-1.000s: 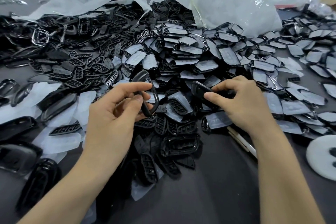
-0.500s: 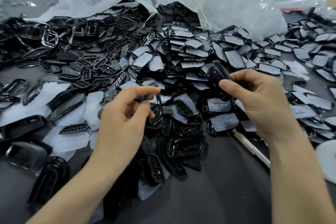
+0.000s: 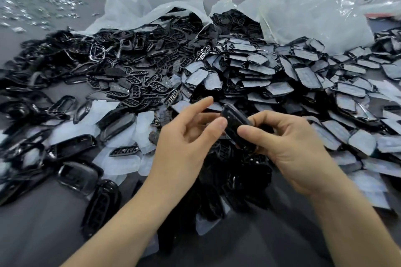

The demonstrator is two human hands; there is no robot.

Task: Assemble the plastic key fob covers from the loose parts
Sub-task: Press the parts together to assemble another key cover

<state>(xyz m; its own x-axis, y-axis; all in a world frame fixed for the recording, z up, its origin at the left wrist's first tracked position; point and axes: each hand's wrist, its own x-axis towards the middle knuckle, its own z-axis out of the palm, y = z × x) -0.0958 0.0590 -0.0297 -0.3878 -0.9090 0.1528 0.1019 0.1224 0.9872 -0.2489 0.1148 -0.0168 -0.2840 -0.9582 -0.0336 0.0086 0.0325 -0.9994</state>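
A black key fob cover part (image 3: 235, 124) is held up between both hands above the heap. My right hand (image 3: 288, 149) grips it, thumb on its front face and fingers curled behind. My left hand (image 3: 191, 134) meets it from the left: the thumb tip presses its left edge, the middle fingers reach behind it, and the index finger points straight up and away. The thin black frame that was in my left hand is not separately visible. Loose black button frames (image 3: 141, 84) lie heaped at the centre left, and film-covered shells (image 3: 282, 76) at the centre right.
Two crumpled clear plastic bags (image 3: 152, 0) (image 3: 308, 13) spill parts at the back. Larger black shells (image 3: 76, 173) and white film scraps (image 3: 121, 162) lie at the left. Small silvery parts (image 3: 32, 15) are scattered far left. Bare grey table (image 3: 43, 234) shows near me.
My right hand brought the black cover part down and left to my left hand. The left hand rose to meet it, and the two hands are now together on the part.
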